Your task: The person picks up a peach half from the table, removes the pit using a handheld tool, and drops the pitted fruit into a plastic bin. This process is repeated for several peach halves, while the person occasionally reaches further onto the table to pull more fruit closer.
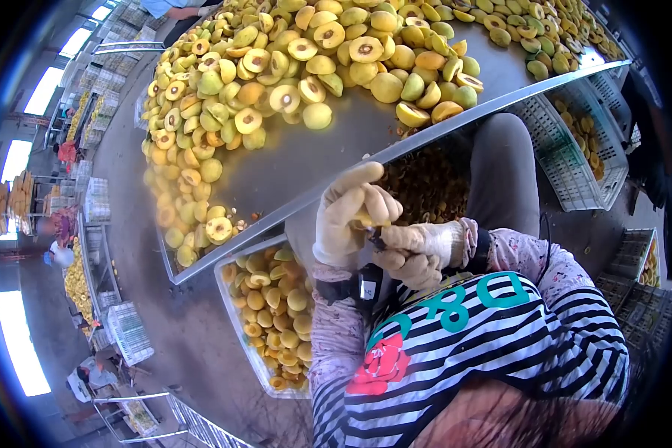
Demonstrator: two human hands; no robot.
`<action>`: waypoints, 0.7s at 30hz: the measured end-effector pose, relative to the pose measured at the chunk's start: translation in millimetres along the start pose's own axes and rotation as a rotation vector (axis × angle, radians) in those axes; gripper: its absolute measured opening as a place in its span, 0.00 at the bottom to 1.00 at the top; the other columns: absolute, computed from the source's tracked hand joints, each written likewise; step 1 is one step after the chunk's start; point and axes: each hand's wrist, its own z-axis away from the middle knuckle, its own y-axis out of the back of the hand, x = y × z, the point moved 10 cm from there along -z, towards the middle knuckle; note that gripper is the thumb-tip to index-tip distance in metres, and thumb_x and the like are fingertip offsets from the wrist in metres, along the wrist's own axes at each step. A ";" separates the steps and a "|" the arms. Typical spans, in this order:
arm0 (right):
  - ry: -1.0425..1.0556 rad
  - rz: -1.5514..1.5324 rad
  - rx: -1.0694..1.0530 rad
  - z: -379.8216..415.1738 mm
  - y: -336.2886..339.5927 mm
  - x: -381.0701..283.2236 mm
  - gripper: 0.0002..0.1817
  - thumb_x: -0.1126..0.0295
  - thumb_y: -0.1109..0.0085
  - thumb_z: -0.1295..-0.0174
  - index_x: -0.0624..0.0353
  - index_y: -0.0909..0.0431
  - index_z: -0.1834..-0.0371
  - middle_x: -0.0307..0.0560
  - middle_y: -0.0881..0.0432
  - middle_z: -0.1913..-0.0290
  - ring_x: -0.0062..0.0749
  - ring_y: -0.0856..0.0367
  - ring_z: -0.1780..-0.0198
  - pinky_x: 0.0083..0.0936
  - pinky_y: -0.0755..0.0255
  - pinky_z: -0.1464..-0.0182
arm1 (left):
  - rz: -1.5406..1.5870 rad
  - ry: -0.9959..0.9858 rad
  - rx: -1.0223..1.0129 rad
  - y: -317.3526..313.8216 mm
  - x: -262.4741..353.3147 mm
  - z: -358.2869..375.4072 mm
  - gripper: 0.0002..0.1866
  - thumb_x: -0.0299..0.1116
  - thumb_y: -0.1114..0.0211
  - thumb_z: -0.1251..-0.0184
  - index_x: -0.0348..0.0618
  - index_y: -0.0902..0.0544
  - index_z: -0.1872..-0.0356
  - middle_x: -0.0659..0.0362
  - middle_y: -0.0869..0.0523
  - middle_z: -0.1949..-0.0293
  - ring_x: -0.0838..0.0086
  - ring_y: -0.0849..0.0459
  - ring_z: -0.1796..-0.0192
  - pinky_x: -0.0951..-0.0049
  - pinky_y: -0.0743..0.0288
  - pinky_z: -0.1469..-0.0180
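My left hand (351, 214), in a cream work glove, is raised over my lap with its fingers curled round a peach half (363, 222), of which only a thin yellow part shows. Close against it, my right hand (424, 250), gloved alike, is closed on a small dark tool (377, 239) whose tip points at the fruit. The tool's exact kind is hidden by the fingers. Just beyond my hands stands a metal table (299, 160) heaped with halved yellow peaches (284, 97), many with the brown pit still showing.
A white crate (228, 299) of pitted peach halves stands left of my legs. Below the table edge lies a dark heap of pits (429, 179). More crates (575, 160) with fruit stand at right. Other people and stacked crates (129, 332) are at far left.
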 end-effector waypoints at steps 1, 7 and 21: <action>-0.043 -0.234 -0.176 -3.8 -8.9 0.5 0.28 0.32 0.54 0.28 0.48 0.32 0.66 0.29 0.38 0.85 0.16 0.44 0.88 0.19 0.46 0.87 | 0.061 -0.084 0.094 7.6 -3.2 -1.4 0.23 0.37 0.44 0.20 0.31 0.25 0.33 0.58 0.16 0.68 0.63 0.15 0.58 0.57 0.20 0.51; 0.077 -0.196 -0.318 5.1 -31.4 -4.5 0.24 0.41 0.48 0.26 0.50 0.29 0.65 0.30 0.38 0.86 0.16 0.40 0.88 0.20 0.41 0.88 | 0.488 -0.164 0.603 63.4 -20.4 12.7 0.15 0.33 0.50 0.17 0.42 0.27 0.37 0.62 0.19 0.68 0.67 0.17 0.60 0.59 0.17 0.46; 0.090 0.207 0.846 29.5 77.0 -26.1 0.20 0.47 0.48 0.25 0.50 0.30 0.66 0.30 0.36 0.83 0.15 0.41 0.87 0.16 0.42 0.84 | -1.899 0.765 2.045 159.7 118.1 507.7 0.25 0.41 0.43 0.26 0.34 0.25 0.36 0.39 0.21 0.40 0.46 0.21 0.38 0.51 0.31 0.31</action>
